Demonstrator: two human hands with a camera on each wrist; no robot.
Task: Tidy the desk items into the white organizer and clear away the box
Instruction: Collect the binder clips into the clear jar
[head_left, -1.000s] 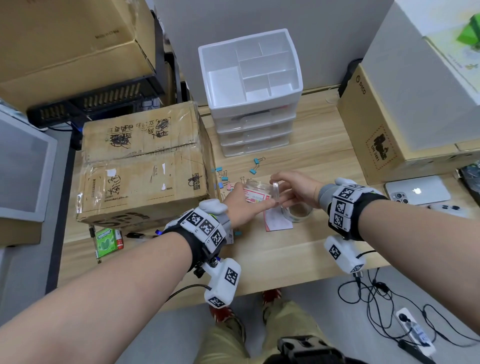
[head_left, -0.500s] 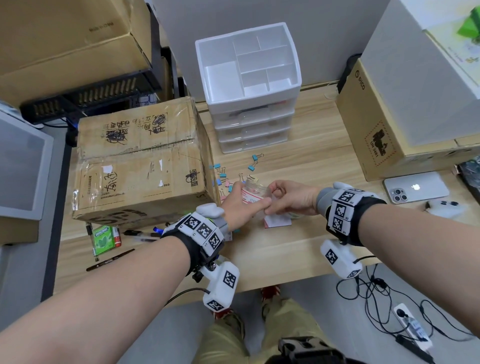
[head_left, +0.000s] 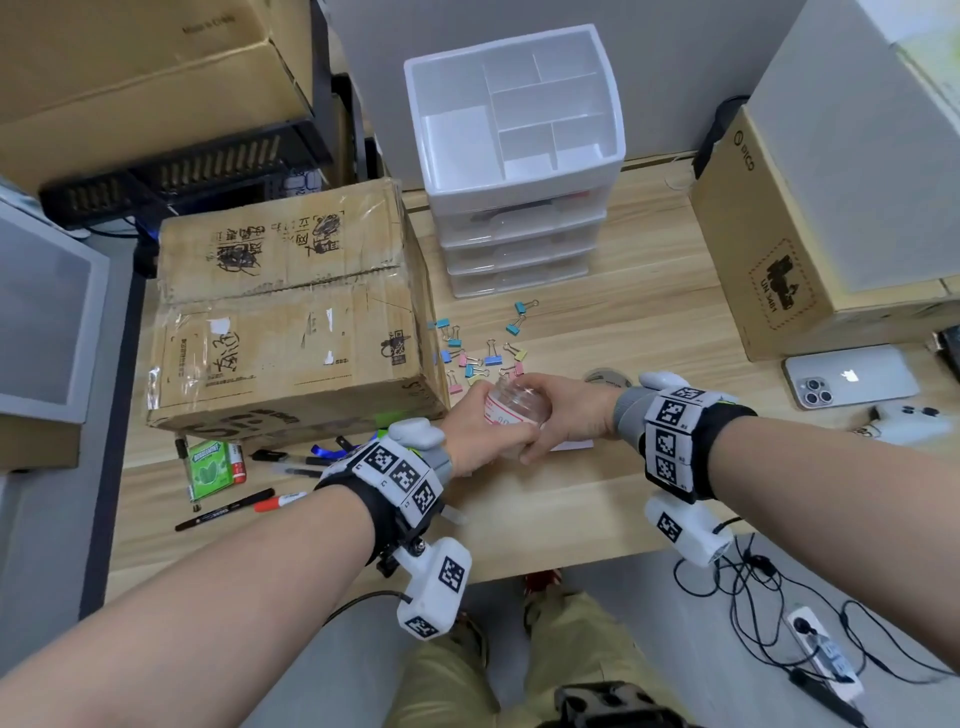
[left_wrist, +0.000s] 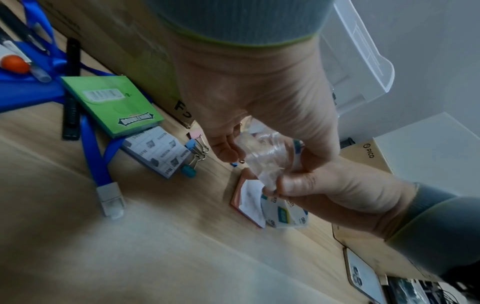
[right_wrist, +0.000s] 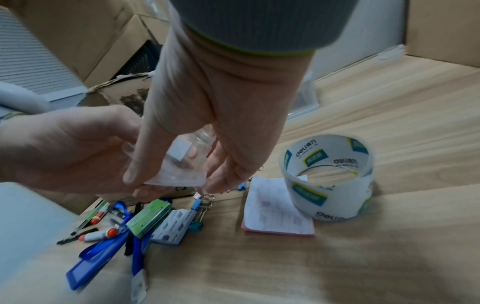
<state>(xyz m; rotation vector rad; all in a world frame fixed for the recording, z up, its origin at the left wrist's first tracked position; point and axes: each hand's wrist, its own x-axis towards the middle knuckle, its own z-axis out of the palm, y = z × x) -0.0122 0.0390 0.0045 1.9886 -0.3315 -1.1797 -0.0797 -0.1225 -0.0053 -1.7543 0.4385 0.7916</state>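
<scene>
Nearest to the person, both hands meet above the front part of the wooden desk. The left hand is curled round a small clear plastic jar with a white label, and the right hand pinches the same jar from the other side, thumb below and fingers over it. The jar is lifted off the desk, with its open mouth turned away from the person; I see no lid on it.

Under the hands lie a pink sticky-note pad and a roll of clear packing tape, just beside each other. To the left are markers, a green gum pack and a blue lanyard, near the front of the taped cardboard box.

A little farther lie the coloured binder clips, loose between the box and the white organizer, whose top compartments look empty.

My guess is that the jar is for the clips. To do it well, one hand alone should keep the jar — mouth up and low, next to the clips — while the other picks them up a few at a time. The plastic looks thin and slippery, so the grip should be firm but not squeezing. After that the jar can go into a larger top compartment.
</scene>
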